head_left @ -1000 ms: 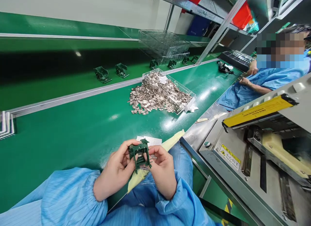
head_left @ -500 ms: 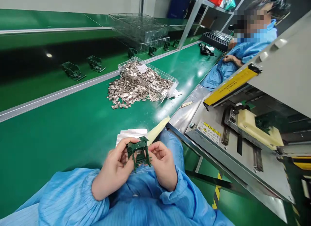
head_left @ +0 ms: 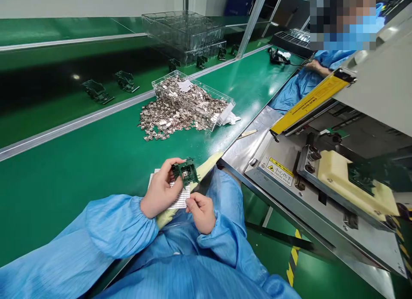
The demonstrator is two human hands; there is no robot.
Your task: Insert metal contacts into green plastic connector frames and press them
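Note:
My left hand (head_left: 161, 189) grips a dark green plastic frame (head_left: 189, 173) with an open middle, thumb below and fingers behind. Under it lies a white striped sheet (head_left: 177, 201), partly covered by that hand. At the sheet's lower right corner my right hand (head_left: 201, 212) is closed, thumb and forefinger pinched on the edge. Whether a small piece is also between those fingertips cannot be seen. Pale yellow paper (head_left: 208, 163) sticks out beneath the sheet.
A clear tray (head_left: 225, 114) lies tilted amid a heap of small metal pieces (head_left: 161, 119). More green frames (head_left: 96, 92) stand along the back ledge, near stacked clear trays (head_left: 183, 33). On the right is a press machine (head_left: 289, 161); beyond it sits a person in blue (head_left: 294, 91).
My left hand has lifted the green frame slightly up and away from me. My right hand has left the frame and moved down to the striped sheet's corner. The view has shifted somewhat.

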